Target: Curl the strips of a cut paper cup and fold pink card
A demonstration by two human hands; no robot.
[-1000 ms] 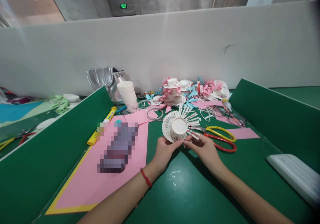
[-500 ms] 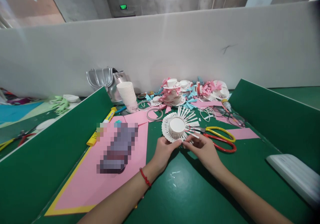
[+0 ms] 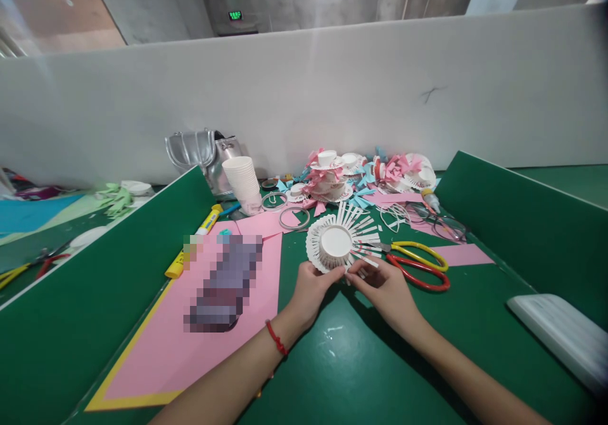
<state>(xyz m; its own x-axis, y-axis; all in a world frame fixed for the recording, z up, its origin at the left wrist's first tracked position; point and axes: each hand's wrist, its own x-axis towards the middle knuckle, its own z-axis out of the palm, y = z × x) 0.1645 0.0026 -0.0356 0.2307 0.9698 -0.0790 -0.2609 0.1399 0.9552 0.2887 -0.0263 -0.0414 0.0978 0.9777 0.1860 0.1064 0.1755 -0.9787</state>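
Note:
A white paper cup point(image 3: 335, 241) lies base up above the green table, its wall cut into thin strips that fan outward. On the left the strips are folded into a scalloped ring; on the right they stick out straight. My left hand point(image 3: 312, 287) pinches the cup's near edge between thumb and fingers. Close beside it, my right hand point(image 3: 380, 284) has thumb and fingertips closed on a strip at the near right. Scissors point(image 3: 418, 265) with one yellow and one red handle lie just right of the cup, their blades partly behind the strips.
Pink paper point(image 3: 228, 355) with a blurred-out object on it lies left, by a yellow glue tube point(image 3: 192, 244). Stacked paper cups point(image 3: 241, 181) and a silver bag point(image 3: 199, 152) stand behind. Finished-looking paper flowers point(image 3: 332, 175) pile at the back. Green dividers point(image 3: 527, 209) flank the table; a white device point(image 3: 555, 336) sits right.
Both hands keep their grip at the cup's near edge. The cup has tilted very slightly, and the fingertips of my right hand have shifted a little.

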